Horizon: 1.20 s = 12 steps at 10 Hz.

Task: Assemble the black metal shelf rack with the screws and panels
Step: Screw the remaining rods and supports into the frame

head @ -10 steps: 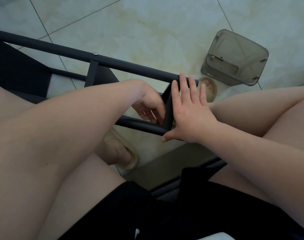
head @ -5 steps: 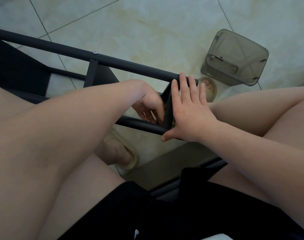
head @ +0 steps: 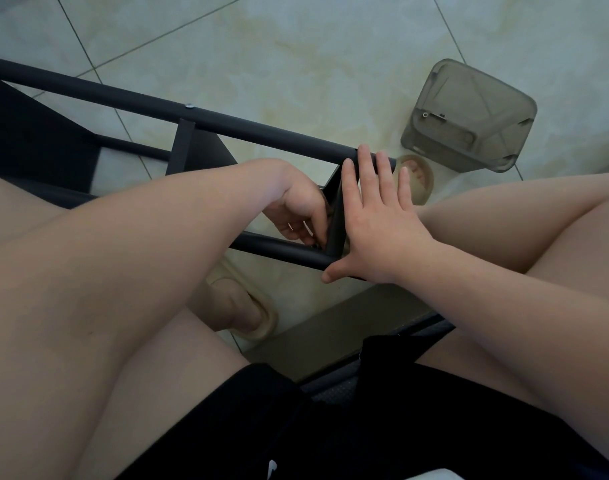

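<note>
The floor (head: 296,64) is pale, marbled tile with thin dark grout lines. A black metal rack (head: 261,131) lies on its side across it, its long rails running from the left edge toward the centre. To the right, well apart from the rails, a smoky translucent plastic container (head: 469,116) sits tipped over. Two beige slippers (head: 258,320) are planted on the tiles, and a flat grey-brown panel (head: 330,330) lies nearest the person.

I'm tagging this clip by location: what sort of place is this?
Most likely a room in a home: glossy pale stone-look floor tiles, a beige foam slipper on a bare foot, and a smoky translucent plastic container near the black metal rack frame.
</note>
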Available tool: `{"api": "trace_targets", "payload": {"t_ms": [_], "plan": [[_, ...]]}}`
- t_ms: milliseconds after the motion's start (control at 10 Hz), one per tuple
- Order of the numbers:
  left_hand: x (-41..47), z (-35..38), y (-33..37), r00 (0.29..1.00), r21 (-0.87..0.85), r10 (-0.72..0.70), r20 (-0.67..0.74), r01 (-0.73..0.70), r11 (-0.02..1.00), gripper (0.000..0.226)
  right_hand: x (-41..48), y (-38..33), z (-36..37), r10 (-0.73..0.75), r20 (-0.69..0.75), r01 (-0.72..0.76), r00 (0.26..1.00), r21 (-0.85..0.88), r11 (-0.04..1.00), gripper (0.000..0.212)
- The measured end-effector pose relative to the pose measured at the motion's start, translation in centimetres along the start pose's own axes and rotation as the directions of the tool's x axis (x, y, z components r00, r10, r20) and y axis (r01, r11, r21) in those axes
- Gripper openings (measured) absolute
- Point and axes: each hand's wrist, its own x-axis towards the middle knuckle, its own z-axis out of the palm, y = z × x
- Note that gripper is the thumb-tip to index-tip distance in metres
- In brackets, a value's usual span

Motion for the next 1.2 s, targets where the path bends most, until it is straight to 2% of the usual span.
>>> {"api": "trace_targets", "payload": {"t_ms": [300, 500, 600, 800, 1200], "plan": [[0.51, 0.45, -0.26, 0.999, -0.038, -0.029, 0.045, 0.030, 0.999, 0.031, -0.08, -0.11, -0.02, -0.001, 0.007, 0.002, 1.000, -0.006, 1.000, 0.161], [0.26, 0.45, -0.07, 1.000, -0.024, -0.014, -0.011, 0.014, 1.000, 0.016, -0.06, -0.15, -0.18, 0.002, 0.016, -0.001, 1.000, -0.005, 1.000, 0.161], [0.13, 0.21, -0.06, 1.000, -0.012, -0.008, -0.030, 0.008, 1.000, 0.016, -0.03, -0.13, -0.20, 0.002, 0.019, -0.002, 1.000, -0.002, 1.000, 0.161], [0.06, 0.37, -0.25, 1.000, 0.002, -0.024, -0.010, 0.024, 1.000, 0.009, 0.04, -0.10, -0.11, 0.000, 0.010, 0.000, 1.000, 0.000, 1.000, 0.162], [0.21, 0.31, -0.09, 0.999, -0.004, -0.030, 0.015, 0.030, 1.000, 0.013, 0.04, -0.14, 0.12, -0.001, 0.001, 0.001, 1.000, 0.002, 1.000, 0.162]]}}
